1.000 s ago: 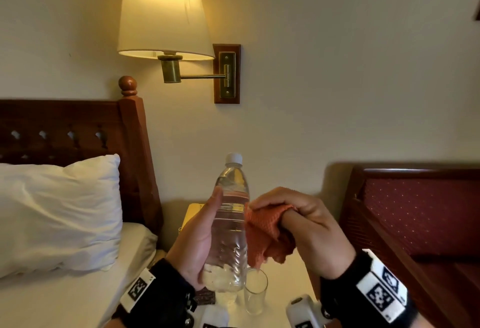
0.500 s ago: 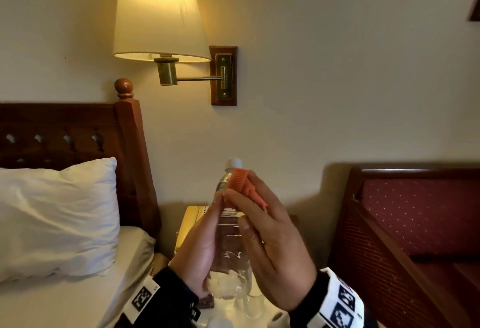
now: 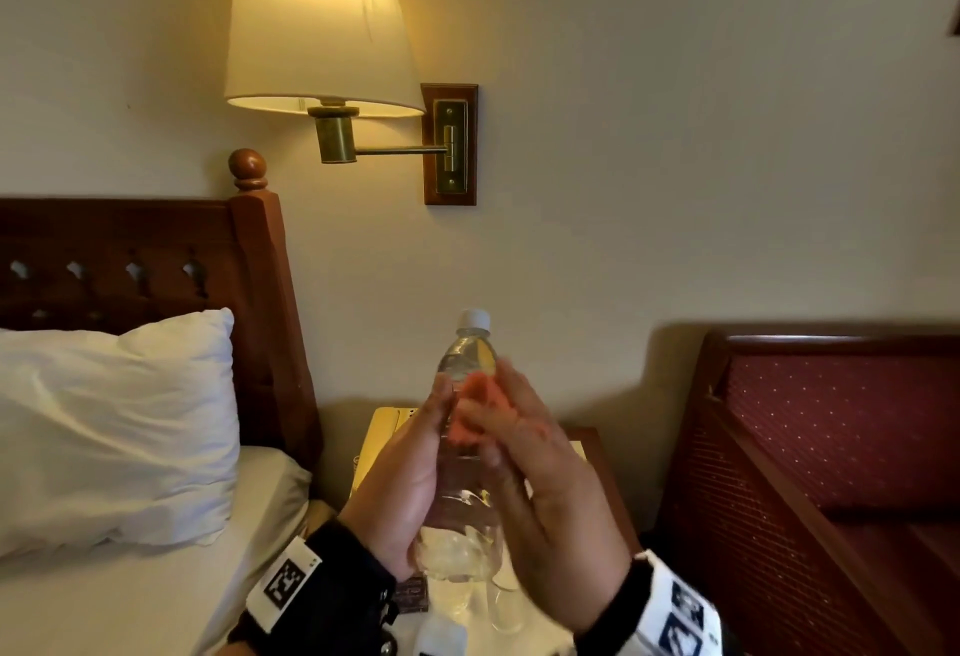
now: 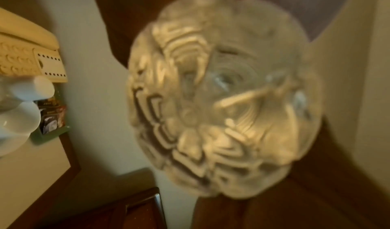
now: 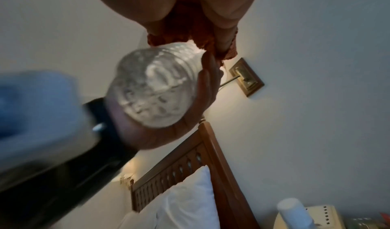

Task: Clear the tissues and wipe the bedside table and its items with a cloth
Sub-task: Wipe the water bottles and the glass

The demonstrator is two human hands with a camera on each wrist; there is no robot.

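Note:
A clear plastic water bottle [image 3: 467, 494] with a white cap is held upright above the bedside table [image 3: 597, 453]. My left hand [image 3: 415, 479] grips its lower body from the left. My right hand [image 3: 524, 468] holds an orange cloth [image 3: 475, 414] against the bottle's upper body, just under the neck. The left wrist view is filled by the blurred bottle base [image 4: 223, 99]. In the right wrist view the cloth [image 5: 196, 32] is bunched between my right fingers [image 5: 223, 15] above the bottle [image 5: 156, 89].
On the table under the bottle stand a drinking glass [image 3: 506, 598], dark sachets [image 3: 410, 595] and a cream telephone [image 3: 384, 427]. A bed with a pillow [image 3: 114, 427] and wooden headboard [image 3: 260, 292] is to the left, a red chair [image 3: 831, 447] to the right, a wall lamp [image 3: 317, 21] above.
My right hand carried the cloth from the bottle's right side up to its neck, then a little way down the upper body. My left hand kept its grip on the bottle.

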